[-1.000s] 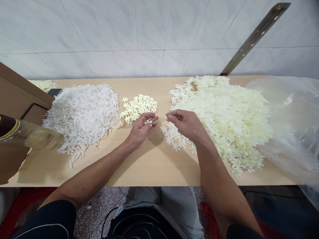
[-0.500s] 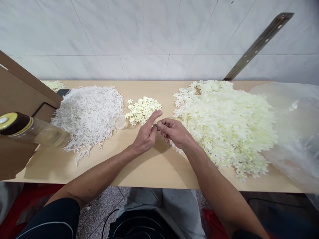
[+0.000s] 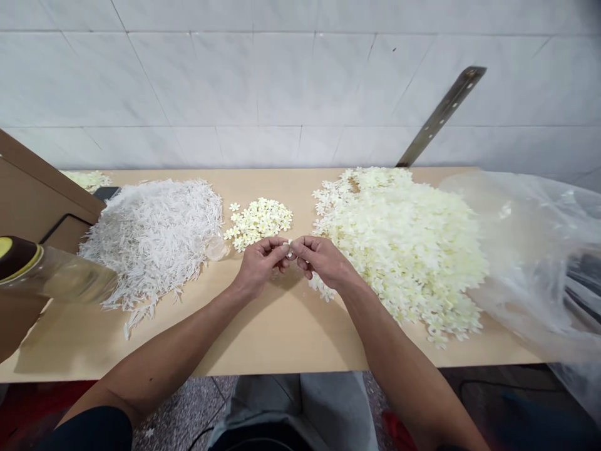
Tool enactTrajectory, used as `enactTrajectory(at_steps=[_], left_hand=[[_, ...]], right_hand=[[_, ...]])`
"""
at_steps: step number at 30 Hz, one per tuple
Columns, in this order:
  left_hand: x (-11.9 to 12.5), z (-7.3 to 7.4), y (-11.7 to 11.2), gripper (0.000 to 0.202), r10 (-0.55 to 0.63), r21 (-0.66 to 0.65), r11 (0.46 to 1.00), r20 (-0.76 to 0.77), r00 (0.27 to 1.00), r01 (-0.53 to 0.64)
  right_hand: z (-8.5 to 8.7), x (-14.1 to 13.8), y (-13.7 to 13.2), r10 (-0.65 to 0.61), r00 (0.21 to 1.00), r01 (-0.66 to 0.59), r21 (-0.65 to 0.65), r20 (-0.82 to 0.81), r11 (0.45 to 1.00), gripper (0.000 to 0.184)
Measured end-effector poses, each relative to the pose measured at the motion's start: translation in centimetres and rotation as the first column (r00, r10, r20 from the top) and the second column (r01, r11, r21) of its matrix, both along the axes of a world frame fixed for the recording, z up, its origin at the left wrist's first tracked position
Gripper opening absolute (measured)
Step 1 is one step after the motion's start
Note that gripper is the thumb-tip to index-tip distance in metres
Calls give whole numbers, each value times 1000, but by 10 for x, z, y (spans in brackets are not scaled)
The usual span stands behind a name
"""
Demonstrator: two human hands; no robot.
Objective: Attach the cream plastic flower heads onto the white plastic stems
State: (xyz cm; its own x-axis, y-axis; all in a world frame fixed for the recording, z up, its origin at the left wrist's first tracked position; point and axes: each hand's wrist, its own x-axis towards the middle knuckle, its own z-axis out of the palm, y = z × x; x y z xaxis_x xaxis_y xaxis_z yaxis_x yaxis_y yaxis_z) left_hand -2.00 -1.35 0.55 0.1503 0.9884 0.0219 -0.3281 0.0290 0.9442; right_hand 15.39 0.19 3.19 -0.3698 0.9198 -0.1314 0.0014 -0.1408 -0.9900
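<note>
2 hands meet over a small flower at the desk (image 3: 282, 338)

The left hand (image 3: 260, 266) and right hand (image 3: 323, 262) pinch 1 pale flower (image 3: 290, 249) together between fingertips, just before the small flower pile (image 3: 260, 220).

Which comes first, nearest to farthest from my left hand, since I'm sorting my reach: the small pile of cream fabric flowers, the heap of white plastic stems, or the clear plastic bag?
From the left hand, head view:
1. Small pile of cream fabric flowers, just beyond the fingers.
2. Heap of white plastic stems, to its left.
3. Clear plastic bag, far right, past the right hand.
</note>
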Motion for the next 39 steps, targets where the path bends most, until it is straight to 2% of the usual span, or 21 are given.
enactTrajectory(at_steps=[3,6,9,12,18,27,39], left_hand=[[1,1,1,33,-64,-78,995,73,995,70],[3,1,1,35,-74,-95,992,37,997,78],[5,0,1,36,-48,-53,998,-48,998,45],[8,-3,1,39,-45,-62,997,-18,999,44],[13,-11,4,43,-46,-116,992,74,996,54],[25,-19,6,52,-20,-17,1000,91,996,22],[28,-17,3,57,-24,-49,998,77,997,27]], right_hand=[[3,6,0,77,997,-78,27,33,997,47],[5,10,-2,115,991,-118,39,67,992,48],[3,10,-2,35,997,-39,46,68,998,50],[2,10,-1,-29,998,26,44,51,999,50],[5,16,0,-74,996,72,44,58,996,51],[-6,30,10,-217,973,207,120,74,971,52],[15,37,6,-170,985,166,103,30,981,45]])
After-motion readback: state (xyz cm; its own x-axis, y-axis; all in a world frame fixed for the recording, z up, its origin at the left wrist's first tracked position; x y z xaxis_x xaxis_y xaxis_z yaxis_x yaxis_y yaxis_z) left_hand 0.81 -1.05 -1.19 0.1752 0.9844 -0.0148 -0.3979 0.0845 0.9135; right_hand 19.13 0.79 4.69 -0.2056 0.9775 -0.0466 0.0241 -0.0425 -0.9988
